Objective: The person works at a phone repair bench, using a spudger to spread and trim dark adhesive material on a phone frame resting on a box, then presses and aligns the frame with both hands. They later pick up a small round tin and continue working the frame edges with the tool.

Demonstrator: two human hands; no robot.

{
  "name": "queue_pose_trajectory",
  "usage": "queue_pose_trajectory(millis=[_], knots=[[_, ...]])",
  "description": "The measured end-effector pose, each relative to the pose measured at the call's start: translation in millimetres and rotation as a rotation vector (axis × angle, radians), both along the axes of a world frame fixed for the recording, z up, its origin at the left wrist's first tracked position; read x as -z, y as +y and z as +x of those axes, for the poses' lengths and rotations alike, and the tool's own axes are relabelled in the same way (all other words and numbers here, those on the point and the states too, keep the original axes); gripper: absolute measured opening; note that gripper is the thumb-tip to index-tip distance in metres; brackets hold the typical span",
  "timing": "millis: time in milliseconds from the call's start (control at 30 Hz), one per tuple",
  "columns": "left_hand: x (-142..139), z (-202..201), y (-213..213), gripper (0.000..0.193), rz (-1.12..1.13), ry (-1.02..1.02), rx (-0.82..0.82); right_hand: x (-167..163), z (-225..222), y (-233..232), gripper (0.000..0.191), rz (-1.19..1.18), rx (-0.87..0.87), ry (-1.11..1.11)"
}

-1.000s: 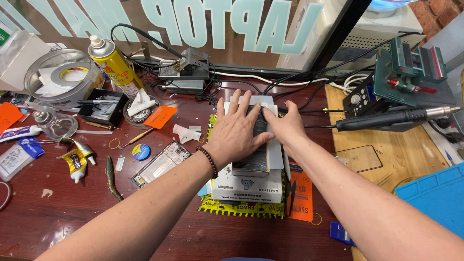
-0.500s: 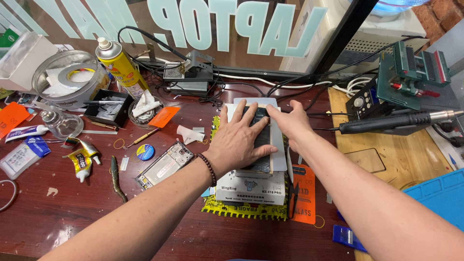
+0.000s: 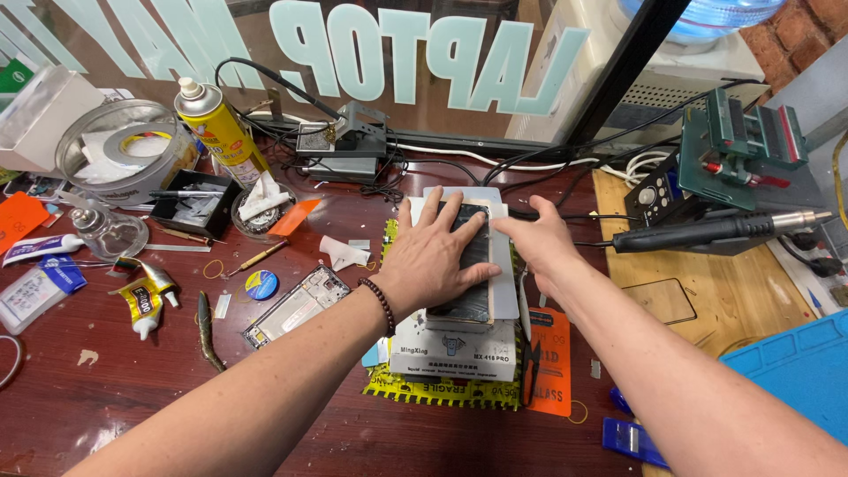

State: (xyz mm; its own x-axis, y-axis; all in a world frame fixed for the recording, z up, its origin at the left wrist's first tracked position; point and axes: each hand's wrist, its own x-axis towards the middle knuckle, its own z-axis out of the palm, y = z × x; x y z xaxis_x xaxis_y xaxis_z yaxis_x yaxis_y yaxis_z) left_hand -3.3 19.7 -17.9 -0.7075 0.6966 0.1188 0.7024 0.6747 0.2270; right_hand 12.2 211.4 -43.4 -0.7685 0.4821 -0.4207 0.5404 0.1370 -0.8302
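A dark red-brown workbench fills most of the frame, with a light wooden board at the right and a blue mat in the lower right corner. At centre stands a white box-shaped heating station on a yellow-and-black strip, its pale top plate reaching toward the upper middle. On that plate lies a dark phone, a flat black slab with a glossy face, long axis running up and down the frame; its upper end shows between the hands and its lower end lies below the left palm.

The left hand lies flat on the phone, fingers spread, pressing rather than gripping; a dark bead bracelet circles the wrist. The right hand rests open at the plate's right edge, thumb reaching toward the phone's top, nothing clasped.

At upper left stand a yellow spray can and a round clear tub. A grey phone frame lies left of the station, and a black hot-air handle lies at right.
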Motion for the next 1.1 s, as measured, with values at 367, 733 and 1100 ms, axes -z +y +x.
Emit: queue_pose_trajectory(millis=[367,733,1100], knots=[[2,14,-14,0.071,0.214,-0.034,-0.107,17,-7,-13,0.097,0.278,-0.023,0.038],[12,3,-8,0.079,0.361,0.009,-0.185,0,-14,-14,0.103,0.216,0.0,0.015],[22,-21,-10,0.089,0.526,-0.503,-0.593,-14,-4,-17,0.113,-0.032,-0.045,-0.02]])
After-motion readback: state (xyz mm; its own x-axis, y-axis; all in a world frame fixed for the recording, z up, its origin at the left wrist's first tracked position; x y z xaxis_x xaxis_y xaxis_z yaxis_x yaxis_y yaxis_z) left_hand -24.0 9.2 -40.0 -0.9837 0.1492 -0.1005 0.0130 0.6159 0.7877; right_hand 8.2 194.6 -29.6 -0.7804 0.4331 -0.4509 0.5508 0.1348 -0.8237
